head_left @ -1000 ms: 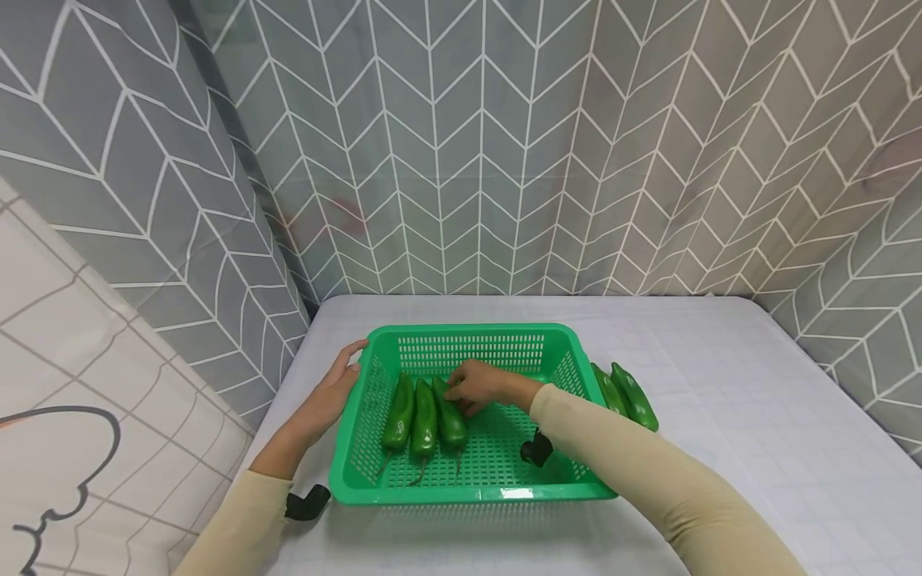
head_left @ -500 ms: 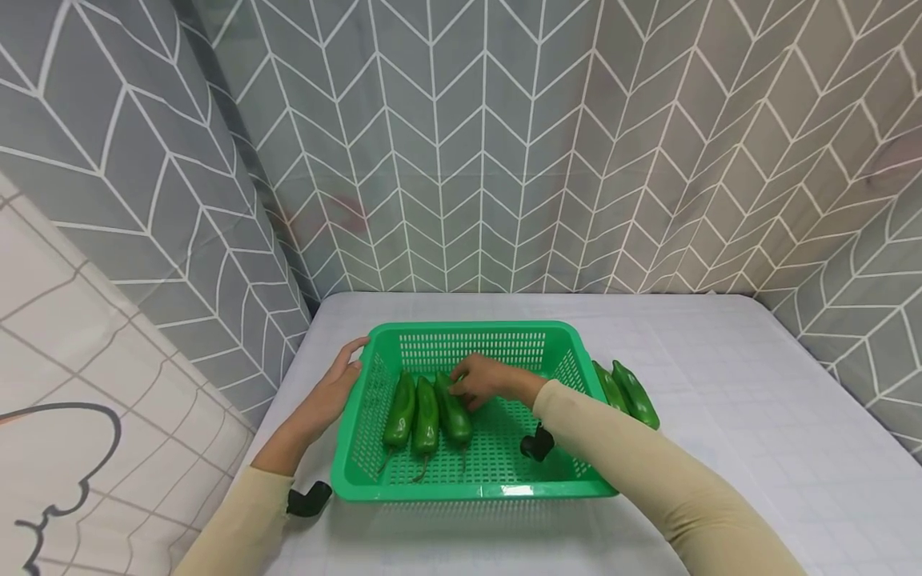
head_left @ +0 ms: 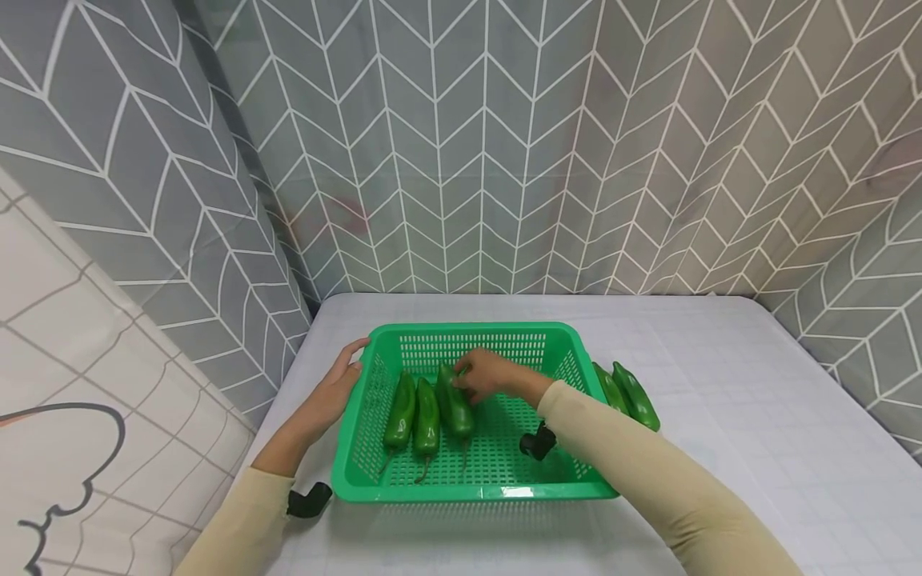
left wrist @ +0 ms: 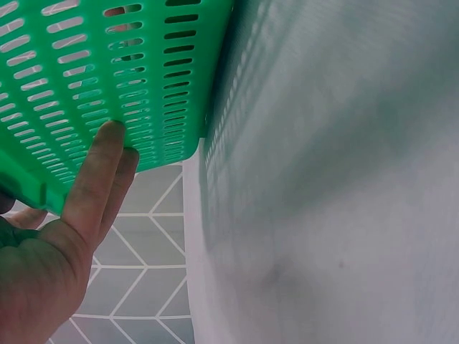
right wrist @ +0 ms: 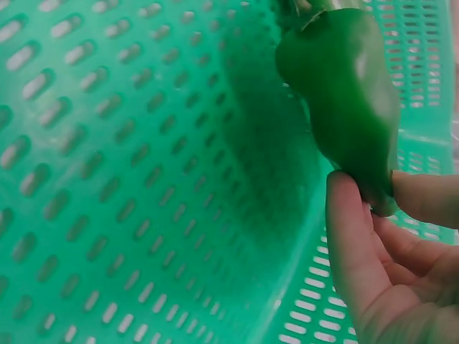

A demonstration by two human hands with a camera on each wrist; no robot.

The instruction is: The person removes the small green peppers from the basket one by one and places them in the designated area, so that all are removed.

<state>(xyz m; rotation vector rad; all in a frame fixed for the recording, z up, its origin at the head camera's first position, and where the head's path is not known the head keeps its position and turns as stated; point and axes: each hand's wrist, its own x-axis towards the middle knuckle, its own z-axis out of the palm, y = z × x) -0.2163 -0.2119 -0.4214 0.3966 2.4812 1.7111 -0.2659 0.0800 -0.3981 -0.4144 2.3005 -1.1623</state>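
A green perforated plastic basket [head_left: 475,491] stands on the table, with three long green chili peppers inside, side by side, stems toward the front. My right hand [head_left: 484,374] reaches in and pinches the rightmost pepper [head_left: 455,410] near its narrow end. In the right wrist view the right hand [right wrist: 401,265] has fingertips on either side of this pepper's tip [right wrist: 348,93]. The middle pepper [head_left: 426,420] and the left pepper [head_left: 400,412] lie beside it. My left hand [head_left: 334,388] rests at the basket's left rim; in the left wrist view its straight fingers [left wrist: 100,172] touch the outer wall.
Two more green peppers [head_left: 634,396] lie on the white-covered table [head_left: 720,376], right of the basket and partly hidden by it. Black wrist devices show at the left wrist [head_left: 308,501] and the right wrist [head_left: 536,442]. Grey patterned curtains [head_left: 504,160] enclose the table.
My right hand has moved slightly back and right, shifting the pinched pepper away from the middle one and straightening it. My left hand keeps its place at the rim.
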